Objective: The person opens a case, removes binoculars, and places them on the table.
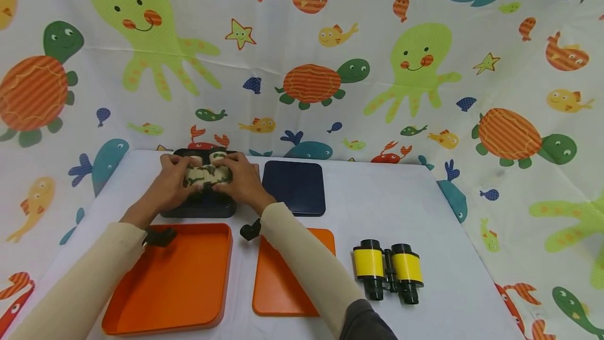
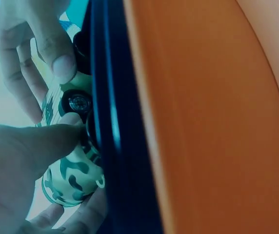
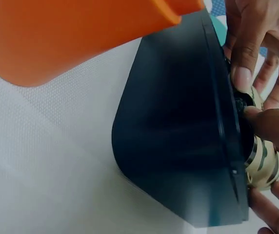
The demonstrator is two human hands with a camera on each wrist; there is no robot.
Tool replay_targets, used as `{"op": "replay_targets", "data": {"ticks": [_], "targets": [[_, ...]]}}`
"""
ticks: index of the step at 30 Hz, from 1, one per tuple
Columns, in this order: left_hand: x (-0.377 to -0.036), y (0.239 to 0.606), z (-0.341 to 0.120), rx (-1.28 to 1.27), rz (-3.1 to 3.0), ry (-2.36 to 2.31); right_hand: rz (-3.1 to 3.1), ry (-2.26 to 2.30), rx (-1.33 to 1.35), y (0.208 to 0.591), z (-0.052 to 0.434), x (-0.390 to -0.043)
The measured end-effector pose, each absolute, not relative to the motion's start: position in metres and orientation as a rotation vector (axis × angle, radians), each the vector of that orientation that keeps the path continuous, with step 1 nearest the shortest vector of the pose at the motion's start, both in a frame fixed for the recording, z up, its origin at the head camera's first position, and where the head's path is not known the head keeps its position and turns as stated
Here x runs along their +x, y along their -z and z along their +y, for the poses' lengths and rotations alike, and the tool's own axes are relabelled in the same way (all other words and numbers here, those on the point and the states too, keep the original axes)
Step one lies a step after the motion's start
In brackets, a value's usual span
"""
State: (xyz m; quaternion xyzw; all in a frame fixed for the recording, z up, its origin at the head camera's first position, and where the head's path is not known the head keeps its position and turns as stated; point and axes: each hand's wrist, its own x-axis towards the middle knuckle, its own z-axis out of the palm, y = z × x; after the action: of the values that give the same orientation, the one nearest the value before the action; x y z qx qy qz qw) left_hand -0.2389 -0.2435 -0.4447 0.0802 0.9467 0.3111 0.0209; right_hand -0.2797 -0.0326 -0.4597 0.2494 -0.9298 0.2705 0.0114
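Both of my hands grip a pair of camouflage binoculars (image 1: 207, 174) at the dark box (image 1: 198, 210) near the back of the table. My left hand (image 1: 172, 185) holds the left barrel and my right hand (image 1: 244, 180) the right one. In the left wrist view, a small round compass (image 2: 79, 102) shows between the thumbs on the binoculars. The right wrist view shows the binoculars (image 3: 264, 168) partly behind the box's rim (image 3: 222, 131); whether they touch its floor is hidden.
A dark blue lid (image 1: 294, 188) lies right of the dark box. Nearer are an orange tray (image 1: 174, 277) and a flat orange lid (image 1: 288, 287), partly under my right sleeve. Yellow and black binoculars (image 1: 408, 266) lie at the right. A patterned curtain (image 1: 283, 30) hangs behind.
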Motion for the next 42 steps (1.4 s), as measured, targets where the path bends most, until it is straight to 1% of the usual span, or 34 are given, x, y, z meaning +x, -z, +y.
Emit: {"op": "replay_targets", "data": {"ticks": [8,17,23,28,35,42], "targets": [[-0.231,0.430,-0.236,0.337,3.017,-0.955,-2.832,-0.954,0.748,0.448,-0.023,-0.276],[-0.226,0.406,-0.224,0.411,3.118,-0.935,-2.758,-1.159,0.667,0.425,-0.017,-0.271],[-0.223,0.393,-0.212,0.434,3.118,-0.983,-2.712,-1.270,0.681,0.407,0.000,-0.265],[-0.221,0.384,-0.196,0.466,3.082,-1.026,-2.725,-1.346,0.626,0.398,0.020,-0.259],[-0.226,0.385,-0.171,0.541,3.017,-1.089,-2.742,-1.375,0.552,0.392,0.052,-0.252],[-0.234,0.397,-0.144,0.602,2.935,-1.116,-2.748,-1.395,0.525,0.402,0.085,-0.248]]}}
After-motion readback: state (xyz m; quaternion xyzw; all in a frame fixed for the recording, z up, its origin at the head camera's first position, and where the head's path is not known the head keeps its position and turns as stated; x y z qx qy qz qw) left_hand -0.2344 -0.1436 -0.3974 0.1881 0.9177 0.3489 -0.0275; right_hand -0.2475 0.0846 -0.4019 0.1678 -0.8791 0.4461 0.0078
